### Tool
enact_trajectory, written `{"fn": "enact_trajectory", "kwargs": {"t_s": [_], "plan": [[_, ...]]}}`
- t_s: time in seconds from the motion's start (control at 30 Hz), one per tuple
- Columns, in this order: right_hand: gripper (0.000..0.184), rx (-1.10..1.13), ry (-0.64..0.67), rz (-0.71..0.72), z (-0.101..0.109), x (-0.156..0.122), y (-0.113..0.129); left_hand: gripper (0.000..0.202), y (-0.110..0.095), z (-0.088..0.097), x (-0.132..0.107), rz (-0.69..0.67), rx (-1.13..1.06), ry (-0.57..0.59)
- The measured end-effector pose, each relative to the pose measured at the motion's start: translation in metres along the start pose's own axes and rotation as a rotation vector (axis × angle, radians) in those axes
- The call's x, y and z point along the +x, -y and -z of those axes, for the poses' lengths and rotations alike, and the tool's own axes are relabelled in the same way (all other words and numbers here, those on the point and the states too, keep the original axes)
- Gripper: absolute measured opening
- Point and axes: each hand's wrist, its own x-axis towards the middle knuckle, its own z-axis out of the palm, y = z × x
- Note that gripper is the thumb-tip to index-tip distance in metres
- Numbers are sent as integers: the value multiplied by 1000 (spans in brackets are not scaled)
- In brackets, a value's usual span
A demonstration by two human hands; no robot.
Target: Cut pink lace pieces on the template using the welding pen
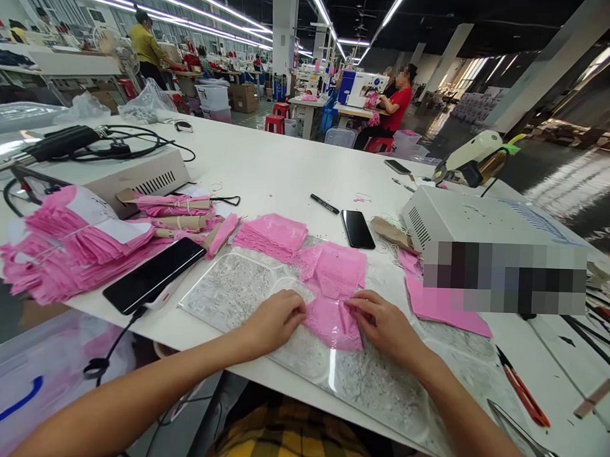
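A piece of pink lace fabric (pixel 334 319) lies on a clear glass plate (pixel 233 289) at the table's near edge. My left hand (pixel 276 317) rests on the lace's left edge with fingers curled and pinching it. My right hand (pixel 384 321) pinches the right edge the same way. More pink lace pieces (pixel 334 266) lie just behind, and a small stack (pixel 272 234) sits further back left.
Bundles of pink lace (pixel 79 244) and a black phone (pixel 153 273) lie at left. Another phone (pixel 358 228) and a marker (pixel 324 203) are mid-table. White boxes (pixel 465 217) stand right, with red-handled scissors (pixel 522 389) nearby. A seated person in red (pixel 394 105) works far behind.
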Motion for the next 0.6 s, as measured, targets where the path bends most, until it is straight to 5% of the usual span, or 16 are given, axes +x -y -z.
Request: {"fn": "enact_trajectory", "kwargs": {"t_s": [0.27,0.6], "plan": [[27,-5,-16,-20,-5,-1,-3,5,-6,2,11,156,-112,-22],[28,-17,-23,-63,-4,-1,-2,23,-17,6,23,275,-607,81]]}}
